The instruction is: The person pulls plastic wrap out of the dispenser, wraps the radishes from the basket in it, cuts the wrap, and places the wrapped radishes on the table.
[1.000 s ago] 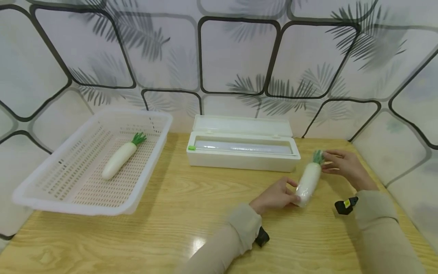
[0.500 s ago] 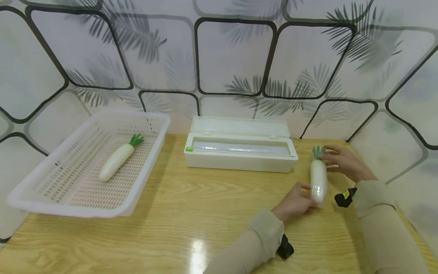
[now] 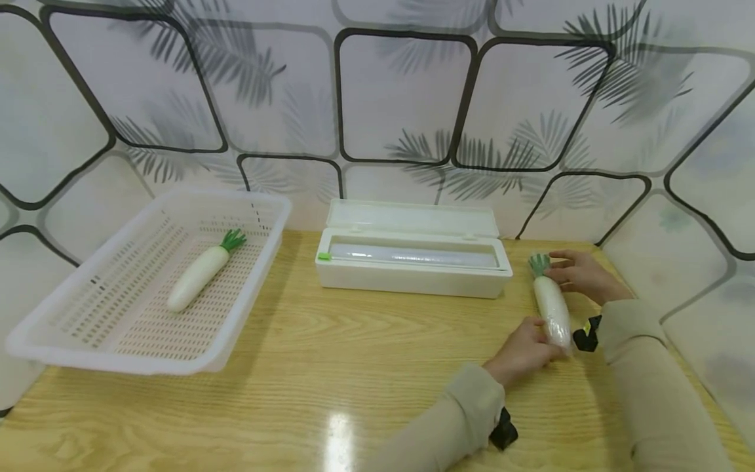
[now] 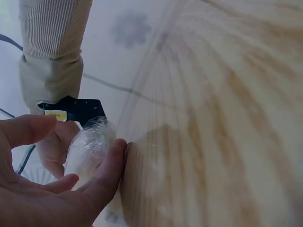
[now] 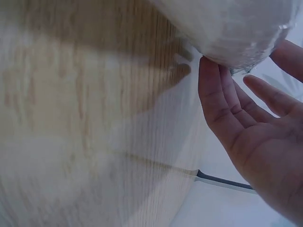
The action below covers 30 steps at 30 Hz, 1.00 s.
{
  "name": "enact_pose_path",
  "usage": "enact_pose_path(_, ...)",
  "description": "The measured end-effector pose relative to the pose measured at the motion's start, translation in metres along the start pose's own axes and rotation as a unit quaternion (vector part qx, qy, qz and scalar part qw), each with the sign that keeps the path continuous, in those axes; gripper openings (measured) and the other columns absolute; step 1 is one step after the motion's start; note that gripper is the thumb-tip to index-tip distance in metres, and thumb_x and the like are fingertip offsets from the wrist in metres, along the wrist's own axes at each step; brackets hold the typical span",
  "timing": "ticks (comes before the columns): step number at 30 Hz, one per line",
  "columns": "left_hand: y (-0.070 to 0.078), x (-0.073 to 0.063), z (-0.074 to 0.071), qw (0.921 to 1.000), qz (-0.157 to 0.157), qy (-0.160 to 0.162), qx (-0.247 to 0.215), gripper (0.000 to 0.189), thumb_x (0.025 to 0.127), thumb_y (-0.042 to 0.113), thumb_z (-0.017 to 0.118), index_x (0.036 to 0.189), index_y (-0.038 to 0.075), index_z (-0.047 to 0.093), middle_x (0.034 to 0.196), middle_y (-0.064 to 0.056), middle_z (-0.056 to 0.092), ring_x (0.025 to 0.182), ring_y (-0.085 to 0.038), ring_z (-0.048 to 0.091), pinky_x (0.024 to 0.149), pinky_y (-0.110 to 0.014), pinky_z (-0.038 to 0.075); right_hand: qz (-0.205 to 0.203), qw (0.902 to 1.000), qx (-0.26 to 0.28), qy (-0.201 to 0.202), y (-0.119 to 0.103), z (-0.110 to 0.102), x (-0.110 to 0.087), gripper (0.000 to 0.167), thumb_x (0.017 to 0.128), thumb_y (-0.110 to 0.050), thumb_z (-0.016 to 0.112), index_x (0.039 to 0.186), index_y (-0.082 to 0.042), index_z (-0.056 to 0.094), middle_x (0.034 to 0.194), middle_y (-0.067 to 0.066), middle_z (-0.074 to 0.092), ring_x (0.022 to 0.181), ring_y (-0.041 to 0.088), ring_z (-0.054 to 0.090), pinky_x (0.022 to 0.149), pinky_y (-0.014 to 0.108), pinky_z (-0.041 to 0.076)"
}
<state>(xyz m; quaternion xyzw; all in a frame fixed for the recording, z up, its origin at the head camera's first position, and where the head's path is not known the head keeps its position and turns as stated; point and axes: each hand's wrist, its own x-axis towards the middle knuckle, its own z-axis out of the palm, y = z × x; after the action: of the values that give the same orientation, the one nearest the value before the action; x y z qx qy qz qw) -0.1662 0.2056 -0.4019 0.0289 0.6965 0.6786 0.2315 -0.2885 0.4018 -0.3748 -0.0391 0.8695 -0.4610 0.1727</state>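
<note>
A white radish with green leaf stubs (image 3: 552, 308), its body wrapped in clear shiny film, lies at the right of the wooden table. My left hand (image 3: 525, 351) holds its rounded lower end. In the left wrist view, the fingers (image 4: 111, 163) lie along one side of the wrapped end and the thumb is on the other side. My right hand (image 3: 584, 274) is at the leafy end, fingertips and thumb about the base of the leaves. From the right wrist, the fingers (image 5: 215, 94) touch the film-covered radish (image 5: 236, 28) from below.
A white cling film dispenser (image 3: 413, 278) with its lid raised stands at the back middle, a film roll inside. To the left is a white perforated basket (image 3: 250, 288) holding an unwrapped radish (image 3: 199, 278). A patterned wall (image 3: 407, 98) closes off the back and sides.
Both hands have shifted the wrapped radish to the right and turned it; its lower end now points right of its leaves. The left hand has followed rightward.
</note>
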Motion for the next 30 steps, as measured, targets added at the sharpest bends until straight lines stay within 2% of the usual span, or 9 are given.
enact_pose_path(5,0.001,-0.002,-0.003,0.9995,0.000,-0.024,0.018,0.040,0.091,0.005,0.073,0.128,0.008,0.059,0.081,0.001,0.061,0.064,-0.011,0.056,0.056,-0.022,0.043,-0.006,0.9997,-0.022,0.003,-0.002,0.003,0.001,0.067,0.106,-0.012,0.051,0.149,0.022,0.013,0.143,0.049,0.030,0.095,0.003,0.056,0.080,0.026,0.055)
enact_pose_path(10,0.002,-0.003,-0.007,0.9976,0.001,-0.048,0.051,0.043,0.093,0.010,0.071,0.134,0.007,0.060,0.103,-0.002,0.069,0.072,-0.008,0.060,0.066,-0.023,0.049,0.000,0.9990,-0.045,0.000,-0.005,0.003,0.001,0.065,0.109,-0.015,0.045,0.149,0.023,0.011,0.143,0.050,0.029,0.102,0.013,0.058,0.082,0.027,0.055)
enact_pose_path(14,0.002,-0.006,-0.014,0.9952,0.011,-0.061,0.075,0.043,0.093,0.013,0.073,0.133,0.007,0.060,0.108,-0.002,0.068,0.072,-0.007,0.060,0.066,-0.023,0.050,0.006,0.9980,-0.063,0.010,-0.008,0.000,0.000,0.065,0.110,-0.019,0.040,0.148,0.024,0.010,0.143,0.050,0.029,0.107,0.033,0.063,0.088,0.035,0.057)
enact_pose_path(16,0.002,-0.007,-0.020,0.9932,0.025,-0.067,0.092,0.039,0.093,0.014,0.073,0.130,0.007,0.061,0.106,-0.002,0.067,0.071,-0.007,0.059,0.067,-0.022,0.049,-0.002,0.9970,-0.074,0.023,-0.011,-0.002,-0.003,0.064,0.111,-0.021,0.038,0.147,0.024,0.012,0.142,0.049,0.031,0.115,0.049,0.058,0.089,0.040,0.057)
enact_pose_path(19,0.004,-0.008,-0.032,0.9871,0.053,-0.073,0.132,0.033,0.093,0.015,0.072,0.124,0.008,0.062,0.101,0.000,0.066,0.073,-0.006,0.059,0.068,-0.021,0.049,-0.017,0.9949,-0.089,0.044,-0.015,-0.003,-0.008,0.063,0.111,-0.024,0.038,0.147,0.024,0.018,0.142,0.048,0.034,0.125,0.058,0.047,0.089,0.043,0.057)
enact_pose_path(22,0.007,-0.010,-0.048,0.9788,0.078,-0.084,0.170,0.027,0.095,0.016,0.070,0.120,0.008,0.063,0.098,0.001,0.065,0.073,-0.006,0.059,0.067,-0.020,0.049,-0.027,0.9924,-0.101,0.066,-0.020,-0.001,-0.014,0.061,0.111,-0.026,0.038,0.146,0.023,0.026,0.141,0.045,0.038,0.124,0.057,0.047,0.088,0.042,0.057)
enact_pose_path(27,0.011,-0.017,-0.074,0.9683,0.099,-0.100,0.206,0.023,0.098,0.017,0.067,0.119,0.006,0.065,0.093,0.003,0.064,0.074,-0.008,0.063,0.064,-0.019,0.049,-0.026,0.9894,-0.104,0.098,-0.028,0.003,-0.025,0.061,0.110,-0.031,0.039,0.145,0.019,0.034,0.140,0.041,0.042,0.123,0.053,0.049,0.083,0.030,0.056)
enact_pose_path(30,0.015,-0.022,-0.090,0.9619,0.111,-0.098,0.230,0.025,0.099,0.017,0.065,0.121,0.005,0.065,0.096,0.001,0.066,0.075,-0.008,0.064,0.065,-0.019,0.050,-0.021,0.9890,-0.099,0.108,-0.032,0.005,-0.030,0.060,0.110,-0.033,0.040,0.144,0.017,0.037,0.139,0.038,0.044,0.117,0.042,0.055,0.081,0.024,0.055)
